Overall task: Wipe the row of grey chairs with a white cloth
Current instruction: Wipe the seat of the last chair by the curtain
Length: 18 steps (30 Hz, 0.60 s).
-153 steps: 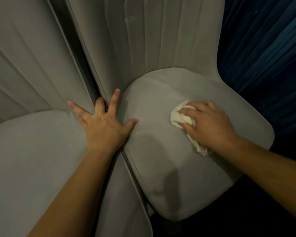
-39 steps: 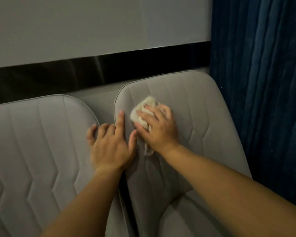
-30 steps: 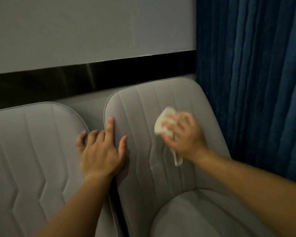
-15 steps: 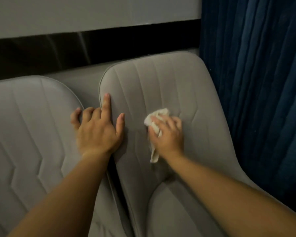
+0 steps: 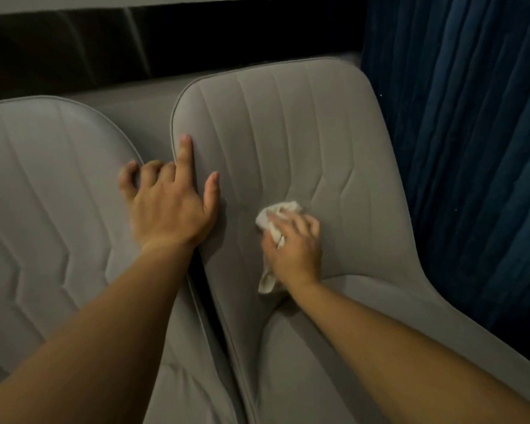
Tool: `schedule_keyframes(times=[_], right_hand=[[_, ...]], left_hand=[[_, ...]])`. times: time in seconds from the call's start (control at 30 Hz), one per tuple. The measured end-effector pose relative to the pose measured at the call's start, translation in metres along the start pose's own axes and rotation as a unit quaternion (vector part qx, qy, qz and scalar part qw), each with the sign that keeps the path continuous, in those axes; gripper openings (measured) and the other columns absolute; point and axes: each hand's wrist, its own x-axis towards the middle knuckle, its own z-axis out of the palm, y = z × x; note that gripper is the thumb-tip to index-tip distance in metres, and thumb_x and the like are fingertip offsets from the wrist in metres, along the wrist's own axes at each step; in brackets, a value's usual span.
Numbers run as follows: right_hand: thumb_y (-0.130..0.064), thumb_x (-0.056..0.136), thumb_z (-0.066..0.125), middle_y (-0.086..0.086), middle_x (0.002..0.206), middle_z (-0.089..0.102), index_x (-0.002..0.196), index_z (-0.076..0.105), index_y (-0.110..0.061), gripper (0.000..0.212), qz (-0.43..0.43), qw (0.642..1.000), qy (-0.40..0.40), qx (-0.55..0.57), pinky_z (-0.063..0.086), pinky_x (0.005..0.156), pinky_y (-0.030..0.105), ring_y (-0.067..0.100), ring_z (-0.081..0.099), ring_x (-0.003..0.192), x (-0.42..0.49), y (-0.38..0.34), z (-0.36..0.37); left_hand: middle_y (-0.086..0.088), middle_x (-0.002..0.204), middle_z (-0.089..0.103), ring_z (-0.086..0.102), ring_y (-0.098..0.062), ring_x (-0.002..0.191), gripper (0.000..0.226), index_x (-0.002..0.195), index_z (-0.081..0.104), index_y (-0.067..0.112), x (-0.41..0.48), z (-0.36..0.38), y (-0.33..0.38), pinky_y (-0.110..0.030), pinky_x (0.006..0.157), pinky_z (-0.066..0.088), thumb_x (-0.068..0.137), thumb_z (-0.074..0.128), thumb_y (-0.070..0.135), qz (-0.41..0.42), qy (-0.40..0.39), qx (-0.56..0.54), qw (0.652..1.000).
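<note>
Pinching the white cloth (image 5: 278, 213), right grip (image 5: 294, 249) presses it to the end chair backrest (image 5: 303, 133); left grip (image 5: 169, 209) rests spread on its edge.

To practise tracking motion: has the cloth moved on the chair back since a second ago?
Yes. The cloth in the right hand has gone down the backrest, away from its top edge, toward the seat.

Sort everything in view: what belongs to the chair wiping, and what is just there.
Job:
- white cloth
- right hand, gripping the cloth
- right grey chair, cloth pressed on its backrest
- left hand, resting on that chair's edge
- left grey chair

Just there:
- blue curtain
- dark wall band behind the chairs
</note>
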Motion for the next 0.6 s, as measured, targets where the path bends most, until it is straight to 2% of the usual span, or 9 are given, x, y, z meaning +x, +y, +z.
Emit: schedule_keyframes(times=[0.07, 0.13, 0.2, 0.23, 0.3, 0.4, 0.43, 0.5, 0.6], right_hand=[[-0.039, 0.077, 0.06, -0.006, 0.113, 0.069, 0.113, 0.075, -0.028, 0.041, -0.023, 0.997, -0.077, -0.002, 0.048, 0.091, 0.031, 0.026, 0.052, 0.1, -0.045, 0.008, -0.002], [-0.047, 0.078, 0.056, -0.01, 0.112, 0.069, 0.112, 0.075, -0.029, 0.043, -0.008, 0.983, -0.185, -0.008, 0.052, 0.086, 0.032, 0.025, 0.057, 0.099, -0.082, 0.018, -0.016], [-0.054, 0.08, 0.052, -0.012, 0.108, 0.071, 0.107, 0.076, -0.033, 0.042, -0.024, 0.968, -0.251, -0.021, 0.052, 0.083, 0.03, 0.023, 0.057, 0.098, -0.09, 0.026, -0.036], [-0.054, 0.081, 0.053, -0.012, 0.104, 0.072, 0.103, 0.077, -0.032, 0.039, -0.052, 0.968, -0.242, -0.031, 0.051, 0.081, 0.03, 0.022, 0.056, 0.095, -0.085, 0.028, -0.045], [-0.05, 0.083, 0.057, -0.008, 0.103, 0.072, 0.1, 0.077, -0.026, 0.036, -0.071, 0.986, -0.149, -0.028, 0.048, 0.082, 0.031, 0.025, 0.056, 0.092, -0.058, 0.026, -0.057], [-0.047, 0.085, 0.056, 0.001, 0.113, 0.072, 0.109, 0.076, -0.017, 0.043, 0.036, 0.999, 0.005, 0.011, 0.039, 0.091, 0.027, 0.033, 0.059, 0.099, 0.004, 0.009, -0.056], [-0.046, 0.086, 0.056, 0.001, 0.117, 0.071, 0.112, 0.075, -0.017, 0.044, 0.045, 0.999, 0.021, 0.022, 0.037, 0.093, 0.024, 0.034, 0.059, 0.102, 0.019, 0.001, -0.05], [-0.045, 0.085, 0.056, -0.002, 0.12, 0.069, 0.115, 0.074, -0.022, 0.042, 0.004, 1.0, -0.005, 0.016, 0.036, 0.095, 0.022, 0.032, 0.057, 0.105, 0.026, -0.017, -0.032], [-0.039, 0.081, 0.058, -0.002, 0.119, 0.067, 0.117, 0.074, -0.026, 0.041, -0.02, 0.999, -0.04, -0.006, 0.046, 0.091, 0.033, 0.031, 0.052, 0.103, -0.009, -0.027, -0.011]], left_hand=[[-0.019, 0.112, 0.069, 0.051, -0.036, 0.119, 0.073, 0.159, 0.027, 0.016, 0.0, 0.0, 0.0, -0.051, 0.115, 0.022, 0.101, 0.021, 0.06, -0.002, -0.002, -0.001, 1.0], [-0.019, 0.112, 0.068, 0.051, -0.036, 0.119, 0.074, 0.159, 0.027, 0.016, 0.0, -0.001, 0.001, -0.051, 0.116, 0.021, 0.1, 0.026, 0.06, -0.004, -0.004, -0.002, 1.0], [-0.02, 0.113, 0.068, 0.05, -0.036, 0.12, 0.075, 0.159, 0.025, 0.016, 0.0, -0.002, 0.001, -0.051, 0.117, 0.021, 0.098, 0.034, 0.059, -0.005, -0.007, -0.002, 1.0], [-0.02, 0.114, 0.068, 0.05, -0.037, 0.121, 0.076, 0.159, 0.024, 0.017, 0.0, -0.002, 0.001, -0.051, 0.117, 0.02, 0.097, 0.037, 0.058, -0.005, -0.01, -0.003, 1.0], [-0.019, 0.114, 0.067, 0.049, -0.036, 0.121, 0.077, 0.159, 0.024, 0.018, 0.0, -0.001, 0.0, -0.051, 0.117, 0.018, 0.096, 0.041, 0.058, -0.002, -0.005, -0.001, 1.0], [-0.018, 0.115, 0.067, 0.048, -0.036, 0.122, 0.079, 0.16, 0.021, 0.02, 0.0, -0.001, -0.001, -0.05, 0.116, 0.017, 0.095, 0.04, 0.061, 0.003, -0.01, 0.002, 1.0], [-0.017, 0.116, 0.067, 0.048, -0.035, 0.123, 0.08, 0.16, 0.019, 0.021, 0.0, -0.001, -0.002, -0.05, 0.116, 0.017, 0.095, 0.039, 0.063, 0.005, -0.012, 0.005, 1.0], [-0.016, 0.118, 0.066, 0.047, -0.035, 0.125, 0.085, 0.161, 0.016, 0.023, 0.0, 0.0, -0.004, -0.05, 0.116, 0.017, 0.093, 0.039, 0.069, 0.011, -0.014, 0.006, 1.0], [-0.015, 0.122, 0.064, 0.045, -0.034, 0.128, 0.094, 0.161, 0.012, 0.023, 0.001, -0.001, -0.005, -0.05, 0.118, 0.014, 0.089, 0.041, 0.076, 0.018, -0.022, 0.002, 1.0]])
